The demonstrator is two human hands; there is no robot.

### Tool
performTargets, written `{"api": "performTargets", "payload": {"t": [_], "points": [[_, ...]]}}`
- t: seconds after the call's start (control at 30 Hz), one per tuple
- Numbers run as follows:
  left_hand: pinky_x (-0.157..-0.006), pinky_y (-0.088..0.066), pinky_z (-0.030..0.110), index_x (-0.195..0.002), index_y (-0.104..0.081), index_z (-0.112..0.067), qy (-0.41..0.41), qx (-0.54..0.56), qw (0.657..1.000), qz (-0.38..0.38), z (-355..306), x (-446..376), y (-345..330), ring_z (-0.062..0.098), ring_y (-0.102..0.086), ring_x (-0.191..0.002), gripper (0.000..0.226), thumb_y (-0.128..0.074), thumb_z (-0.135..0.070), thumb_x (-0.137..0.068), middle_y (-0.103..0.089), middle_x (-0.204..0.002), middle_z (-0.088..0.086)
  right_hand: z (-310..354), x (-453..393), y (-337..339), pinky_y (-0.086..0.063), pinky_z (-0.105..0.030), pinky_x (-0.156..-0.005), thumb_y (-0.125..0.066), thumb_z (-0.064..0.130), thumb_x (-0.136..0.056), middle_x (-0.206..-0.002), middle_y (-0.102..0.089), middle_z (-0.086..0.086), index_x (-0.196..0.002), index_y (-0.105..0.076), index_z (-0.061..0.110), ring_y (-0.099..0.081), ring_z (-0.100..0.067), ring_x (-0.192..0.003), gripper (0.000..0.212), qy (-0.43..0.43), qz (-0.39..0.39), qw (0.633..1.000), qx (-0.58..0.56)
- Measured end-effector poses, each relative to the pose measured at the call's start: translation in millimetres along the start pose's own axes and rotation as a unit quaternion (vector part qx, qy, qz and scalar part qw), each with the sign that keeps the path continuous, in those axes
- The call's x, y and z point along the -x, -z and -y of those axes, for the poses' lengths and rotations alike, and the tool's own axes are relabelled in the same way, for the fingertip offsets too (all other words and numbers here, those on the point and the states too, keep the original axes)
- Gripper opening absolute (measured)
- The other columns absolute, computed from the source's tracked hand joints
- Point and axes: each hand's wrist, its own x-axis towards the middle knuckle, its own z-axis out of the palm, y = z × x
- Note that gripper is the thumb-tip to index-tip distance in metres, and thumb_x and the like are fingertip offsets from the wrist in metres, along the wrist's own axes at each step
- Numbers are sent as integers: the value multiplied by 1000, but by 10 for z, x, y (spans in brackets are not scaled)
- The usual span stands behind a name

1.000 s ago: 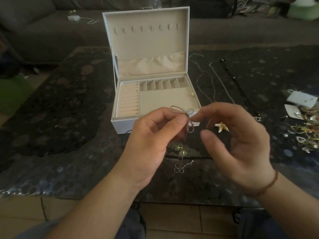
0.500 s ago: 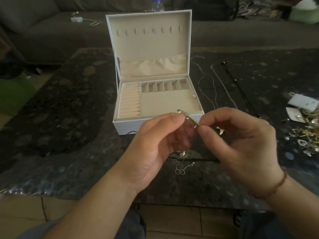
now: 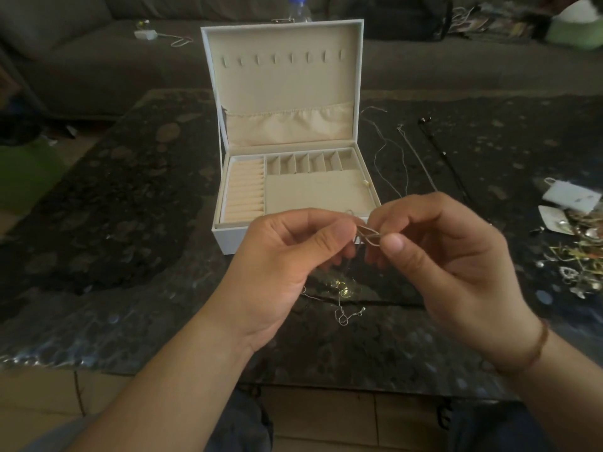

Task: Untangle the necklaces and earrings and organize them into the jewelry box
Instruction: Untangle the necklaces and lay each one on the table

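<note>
Both hands meet in front of the open jewelry box (image 3: 295,197): the left hand (image 3: 293,259) and right hand (image 3: 447,256) each pinch a knotted loop of a thin chain necklace (image 3: 367,235), its tail hanging to the table (image 3: 130,223). Untangling seems underway; next probably calls for gently teasing the loop apart, not tugging

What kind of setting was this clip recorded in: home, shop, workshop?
Most likely a home living room. A grey sofa runs behind a low dark stone-patterned table, the floor is tiled, and a charger and a bottle lie about. The jewelry box stands open on the table.
</note>
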Motion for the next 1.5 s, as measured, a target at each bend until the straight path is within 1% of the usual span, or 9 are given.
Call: {"api": "performTargets", "payload": {"t": [0.27, 0.4, 0.57, 0.63, 0.73, 0.83, 1.1, 1.37, 1.5], "points": [[-71, -49, 21, -75, -81, -26, -29, -14, 999, -20, -70, 3, -24, 7, -61, -69, 11, -79, -32, -66, -71, -71, -2, -87, -7, 35, -46, -21, -80, -59, -6, -87, -92, -62, -13, -85, -63, -6, -61, -19, -90, 5, 147, 15, 959, 242], [-71, -50, 15, -78, -81, -22, -75, -55, 994, -48, -84, -5, -40, 5, -66, -73, 12, -73, -28, -70, -75, -77, -3, -123, 27, 18, -52, -31, -73, -55, 5, -91, -91, -64, -11, -83, -64, -4, -63, -22, -88, 15, 156, 19, 949, 273], [-76, -52, 17, -81, -80, -29, -117, -105, 986, -61, -155, -34, -23, 5, -68, -82, 10, -73, -27, -74, -77, -88, -7, -24, 4, -36, -46, -46, -54, -49, 34, -96, -77, -64, -12, -91, -69, 7, -58, -32, -65, 34, -19, -64, 987, 145], [-82, -55, 25, -86, -80, -31, -131, -138, 980, -53, -204, -73, 28, 16, -70, -91, 8, -78, -31, -78, -77, -92, -5, 44, -88, -90, -49, -51, -55, -61, 38, -91, -90, -69, -10, -99, -72, 16, -60, -41, -74, 25, -88, -71, 992, 58], [-82, -57, 27, -88, -79, -33, -169, -186, 967, -53, -333, -133, 81, 22, -70, -94, 9, -78, -32, -79, -76, -93, -5, 113, -271, -199, -54, -27, -75, -67, 17, -86, -99, -74, -3, -110, -68, 12, -70, -21, -89, 24, -145, -5, 986, -78], [-74, -52, 20, -83, -77, -33, -193, -173, 962, -88, -481, -205, 159, 6, -68, -77, 3, -75, -31, -83, -74, -80, -11, 129, -419, -319, -53, -26, -77, -60, 16, -89, -66, -65, -7, -109, -64, 8, -65, -22, -70, 21, -185, 31, 965, -183], [-65, -47, 23, -88, -71, -18, -178, -4, 953, -245, -753, -320, 712, 10, -59, -67, 12, -66, -29, -87, -69, -76, -3, 10, -363, -236, -52, -32, -65, -56, 26, -93, -55, -40, -2, -79, -67, 12, -42, -19, -50, 23, -242, 77, 954, -161], [-69, -49, 22, -87, -74, -23, -174, 46, 923, -339, -800, -316, 1125, 7, -62, -71, 15, -65, -32, -94, -69, -80, -6, -116, -198, 23, -50, -36, -58, -60, 24, -87, -53, -49, -4, -87, -68, 8, -45, -14, -44, 17, -293, 169, 935, -106], [-69, -49, 20, -86, -74, -24, -170, 82, 915, -356, -786, -345, 1216, 5, -61, -69, 15, -66, -35, -93, -69, -80, -7, -190, -67, 93, -46, -26, -54, -69, 49, -81, -52, -38, 7, -91, -72, 11, -35, -9, -45, 39, -317, 162, 919, -169]]}}
